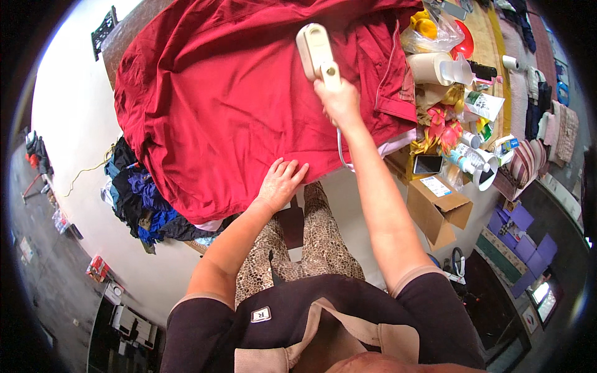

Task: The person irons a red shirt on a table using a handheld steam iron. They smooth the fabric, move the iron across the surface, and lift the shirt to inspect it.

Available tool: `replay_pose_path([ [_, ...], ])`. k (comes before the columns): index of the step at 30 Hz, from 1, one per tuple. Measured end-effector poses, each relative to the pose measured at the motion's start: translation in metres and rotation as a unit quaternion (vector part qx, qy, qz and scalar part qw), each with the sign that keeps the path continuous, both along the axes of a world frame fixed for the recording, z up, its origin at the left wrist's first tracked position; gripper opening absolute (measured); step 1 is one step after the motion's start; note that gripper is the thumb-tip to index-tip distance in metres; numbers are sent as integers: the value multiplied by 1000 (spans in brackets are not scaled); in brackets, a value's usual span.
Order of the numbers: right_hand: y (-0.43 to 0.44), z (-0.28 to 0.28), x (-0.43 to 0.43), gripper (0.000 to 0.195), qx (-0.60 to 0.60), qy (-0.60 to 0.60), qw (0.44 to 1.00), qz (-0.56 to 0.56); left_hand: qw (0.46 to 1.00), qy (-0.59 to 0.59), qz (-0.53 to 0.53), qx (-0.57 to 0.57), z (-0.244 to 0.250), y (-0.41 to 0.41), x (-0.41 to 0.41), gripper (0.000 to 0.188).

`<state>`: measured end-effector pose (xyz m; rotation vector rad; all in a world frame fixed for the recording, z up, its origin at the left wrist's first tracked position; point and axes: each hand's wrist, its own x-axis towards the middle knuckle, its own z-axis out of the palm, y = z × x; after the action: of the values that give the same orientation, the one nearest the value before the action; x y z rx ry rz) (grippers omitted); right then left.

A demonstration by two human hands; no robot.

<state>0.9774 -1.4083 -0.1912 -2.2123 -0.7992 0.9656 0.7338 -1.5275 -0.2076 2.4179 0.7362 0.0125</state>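
A large red garment (233, 107) lies spread and somewhat creased before me, with a zipper or light piping along its right part. My right hand (339, 103) grips the handle of a white handheld garment iron or steamer (317, 51), whose head rests on or just over the red cloth; I cannot tell if it touches. Its white cord (342, 149) hangs from below my hand over the cloth's near edge. My left hand (281, 183) lies flat with fingers slightly spread on the garment's near edge, holding nothing. Pale cloth (396, 142) shows from under the garment at the right.
Dark and blue clothes (140, 200) are heaped at the left. On the right stand a paper roll (426, 68), dragon fruit (450, 135), a plastic bottle (471, 156), a phone (427, 164) and bagged yellow fruit (425, 28). An open cardboard box (436, 205) is below them.
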Motion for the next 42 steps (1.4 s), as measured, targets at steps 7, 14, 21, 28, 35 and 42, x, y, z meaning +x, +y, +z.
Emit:
replay_pose_path([
  [7,-122,11,-72,34,-42,-67,985,152,997,62,-32,-19,-2,-16,-14,59],
  [14,-4,-9,-16,36,-22,-94,994,60,995,89,-30,-17,4,-27,-17,76],
  [21,-93,15,-70,31,-32,-81,976,202,992,126,-25,-13,3,-34,-27,79],
  [28,-107,38,-120,35,-67,-78,965,240,984,170,-56,-6,-15,-56,-41,65],
  [35,11,19,-107,42,1,-54,988,145,987,156,-17,40,-8,-60,-30,68],
  [42,-154,24,-128,35,-60,-34,971,227,978,203,-56,-5,-1,-73,-61,69],
])
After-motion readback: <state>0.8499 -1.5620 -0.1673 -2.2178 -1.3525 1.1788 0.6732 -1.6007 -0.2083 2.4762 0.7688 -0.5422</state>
